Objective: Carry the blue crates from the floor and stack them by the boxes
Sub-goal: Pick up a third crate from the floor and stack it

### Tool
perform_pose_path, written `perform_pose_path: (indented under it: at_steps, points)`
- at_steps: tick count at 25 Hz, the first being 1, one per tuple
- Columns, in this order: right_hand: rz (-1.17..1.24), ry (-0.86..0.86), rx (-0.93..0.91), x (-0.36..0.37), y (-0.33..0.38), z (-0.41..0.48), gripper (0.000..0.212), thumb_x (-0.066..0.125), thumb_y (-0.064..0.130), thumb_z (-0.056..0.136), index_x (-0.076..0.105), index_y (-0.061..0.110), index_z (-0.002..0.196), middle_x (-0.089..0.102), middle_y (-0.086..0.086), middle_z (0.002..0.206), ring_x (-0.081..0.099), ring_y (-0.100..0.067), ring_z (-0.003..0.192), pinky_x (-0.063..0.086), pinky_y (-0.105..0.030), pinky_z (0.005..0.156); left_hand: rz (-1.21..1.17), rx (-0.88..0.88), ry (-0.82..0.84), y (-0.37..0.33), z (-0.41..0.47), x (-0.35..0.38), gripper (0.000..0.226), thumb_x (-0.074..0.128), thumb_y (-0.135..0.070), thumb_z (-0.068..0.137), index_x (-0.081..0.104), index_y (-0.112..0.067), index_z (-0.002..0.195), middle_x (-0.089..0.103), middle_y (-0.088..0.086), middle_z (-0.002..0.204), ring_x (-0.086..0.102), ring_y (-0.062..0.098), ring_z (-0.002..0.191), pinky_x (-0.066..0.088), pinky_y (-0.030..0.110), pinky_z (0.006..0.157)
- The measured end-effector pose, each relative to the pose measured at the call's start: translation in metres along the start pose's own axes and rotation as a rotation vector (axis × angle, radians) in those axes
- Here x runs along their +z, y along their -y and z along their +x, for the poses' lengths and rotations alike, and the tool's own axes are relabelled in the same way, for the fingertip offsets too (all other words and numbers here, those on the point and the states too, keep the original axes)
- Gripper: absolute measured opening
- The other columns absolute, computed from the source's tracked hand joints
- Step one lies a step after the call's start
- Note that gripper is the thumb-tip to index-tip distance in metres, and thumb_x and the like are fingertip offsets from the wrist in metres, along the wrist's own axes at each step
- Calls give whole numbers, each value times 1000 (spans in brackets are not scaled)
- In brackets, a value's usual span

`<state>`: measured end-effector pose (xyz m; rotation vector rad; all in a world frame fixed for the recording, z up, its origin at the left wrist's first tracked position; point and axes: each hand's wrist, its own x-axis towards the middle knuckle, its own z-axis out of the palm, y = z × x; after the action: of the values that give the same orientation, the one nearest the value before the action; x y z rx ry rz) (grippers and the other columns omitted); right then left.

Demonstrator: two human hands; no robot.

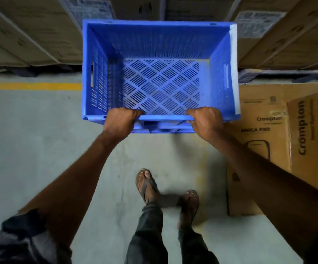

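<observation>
A person grips a blue crate (160, 73) by its near rim, seen from a head-worn camera looking down. The left hand (121, 120) curls over the rim toward the crate's left corner, fingers hooked inside and out of sight below the edge; the right hand (205, 119) clasps the same rim toward the right corner, fingers wrapped over it. Both hands are closed on the plastic, set well apart from each other, with both arms stretched forward.

The crate extends ahead of both hands, open side up and empty, its slotted floor showing a diamond pattern. Below the hands, under the held rim, a second band of blue plastic (162, 128) shows; whether it belongs to this crate or to another beneath it cannot be told.

Beyond the crate's far wall, ahead of the hands, stands a wall of stacked cardboard boxes (30, 35) bearing printed labels. Just right of the right hand, a brown carton (265, 130) printed "Crompton" and "AMICA PRO" sits on the grey concrete floor (30, 140), close against the crate's right side. Left of the left hand, a yellow painted line (32, 86) runs across the floor up to the crate's left wall.

Behind the hands, nearer the camera, two sandalled feet (146, 185) stand on the concrete, the legs in dark trousers and slightly blurred.
</observation>
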<state>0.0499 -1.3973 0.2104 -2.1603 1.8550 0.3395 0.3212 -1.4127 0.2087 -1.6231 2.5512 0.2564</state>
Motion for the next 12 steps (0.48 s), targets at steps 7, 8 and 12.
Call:
perform_pose_path:
  at_steps: [7, 8, 12]
  points:
    - [27, -6, 28, 9, -7, -13, 18, 70, 24, 80, 71, 22, 97, 70, -9, 79, 66, -36, 80, 50, -37, 67, -35, -30, 29, -5, -7, 7, 22, 72, -29, 84, 75, -33, 107, 70, 8, 73, 68, 35, 71, 42, 33, 57]
    - [27, -7, 27, 9, -7, -14, 16, 70, 23, 80, 71, 22, 96, 69, -9, 78, 65, -37, 80, 50, -37, 67, -40, -48, 42, -6, -7, 7, 22, 71, -31, 86, 74, -33, 108, 71, 10, 77, 68, 36, 74, 45, 35, 60]
    - [-18, 89, -6, 9, -13, -4, 26, 64, 15, 84, 71, 24, 108, 70, -16, 94, 65, -40, 94, 51, -40, 79, 0, -116, 122, -14, -1, 9, 26, 67, -27, 86, 72, -30, 112, 72, 11, 91, 66, 37, 90, 50, 40, 71]
